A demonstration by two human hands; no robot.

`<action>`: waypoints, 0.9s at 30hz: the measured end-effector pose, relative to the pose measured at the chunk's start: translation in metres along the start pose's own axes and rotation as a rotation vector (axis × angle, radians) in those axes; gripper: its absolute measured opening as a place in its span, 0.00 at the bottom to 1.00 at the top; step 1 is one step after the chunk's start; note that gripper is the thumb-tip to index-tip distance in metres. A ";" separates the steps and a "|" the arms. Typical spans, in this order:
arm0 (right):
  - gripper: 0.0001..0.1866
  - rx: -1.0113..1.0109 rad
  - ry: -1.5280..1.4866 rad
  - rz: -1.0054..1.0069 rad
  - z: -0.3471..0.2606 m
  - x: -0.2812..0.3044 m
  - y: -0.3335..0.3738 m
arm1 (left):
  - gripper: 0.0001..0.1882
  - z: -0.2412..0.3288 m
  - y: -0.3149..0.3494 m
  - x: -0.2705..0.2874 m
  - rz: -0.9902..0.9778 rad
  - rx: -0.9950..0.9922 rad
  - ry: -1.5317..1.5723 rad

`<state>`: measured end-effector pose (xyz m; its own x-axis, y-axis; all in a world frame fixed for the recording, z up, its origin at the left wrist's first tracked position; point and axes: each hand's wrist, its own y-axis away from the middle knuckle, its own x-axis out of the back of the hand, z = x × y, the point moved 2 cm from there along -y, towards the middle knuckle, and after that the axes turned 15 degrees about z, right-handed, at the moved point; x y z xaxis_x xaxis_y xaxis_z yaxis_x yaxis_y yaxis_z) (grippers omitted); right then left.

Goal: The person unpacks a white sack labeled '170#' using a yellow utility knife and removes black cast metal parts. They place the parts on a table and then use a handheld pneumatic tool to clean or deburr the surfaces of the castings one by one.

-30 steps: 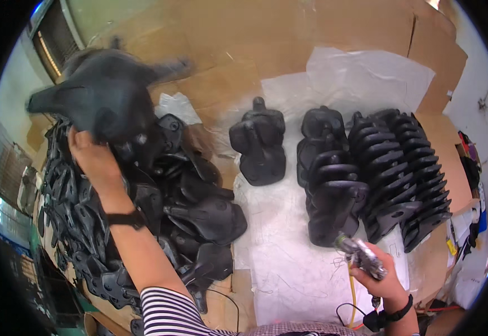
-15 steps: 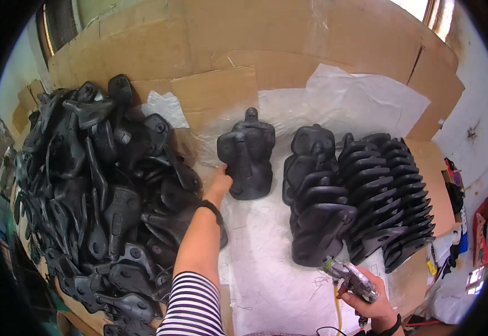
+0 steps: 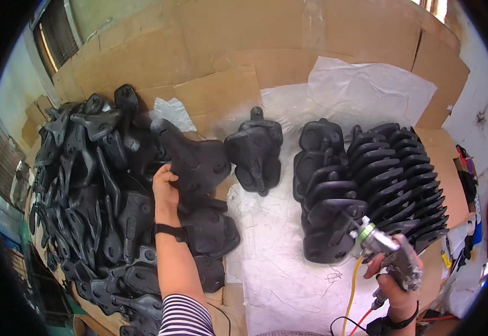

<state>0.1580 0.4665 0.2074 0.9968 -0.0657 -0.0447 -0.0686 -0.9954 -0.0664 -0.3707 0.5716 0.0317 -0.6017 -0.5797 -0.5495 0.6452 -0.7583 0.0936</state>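
Note:
My left hand [image 3: 166,183] has its fingers curled over the near-left edge of a black moulded piece [image 3: 195,159]. This piece is broad and lobed, with a round dimple, and is raised in front of the big pile. Just right of it, a small stack of the same black pieces [image 3: 255,147] lies on the white sheet. In my right hand [image 3: 396,283], low on the right, is a spray gun [image 3: 383,242] with a metal body and a green ring. Its nozzle points up and left, near the front of a row of black pieces [image 3: 329,238].
A heaped pile of black pieces [image 3: 81,196] fills the left. Closely nested rows [image 3: 375,173] stand at the right. White sheeting [image 3: 277,269] covers the middle, with cardboard [image 3: 216,39] behind. A yellow hose [image 3: 352,291] and a red one trail from the gun.
My left hand has moved left from the middle stack and now holds a black piece. The stack's wide-bottomed front piece no longer shows there. The spray gun has shifted right and up.

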 end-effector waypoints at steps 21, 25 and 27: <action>0.33 0.080 0.074 -0.033 0.011 -0.001 -0.015 | 0.23 -0.044 0.016 -0.022 -0.018 -0.033 0.082; 0.32 -0.012 0.074 -0.064 0.019 0.003 -0.009 | 0.24 -0.037 0.016 -0.010 -0.036 0.050 0.167; 0.30 -0.064 0.265 -0.149 0.045 0.009 -0.010 | 0.26 -0.055 0.011 -0.019 -0.097 0.106 0.196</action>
<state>0.1658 0.4790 0.1628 0.9722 0.0734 0.2225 0.0730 -0.9973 0.0101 -0.3265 0.5911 -0.0026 -0.5486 -0.4415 -0.7100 0.5295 -0.8407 0.1137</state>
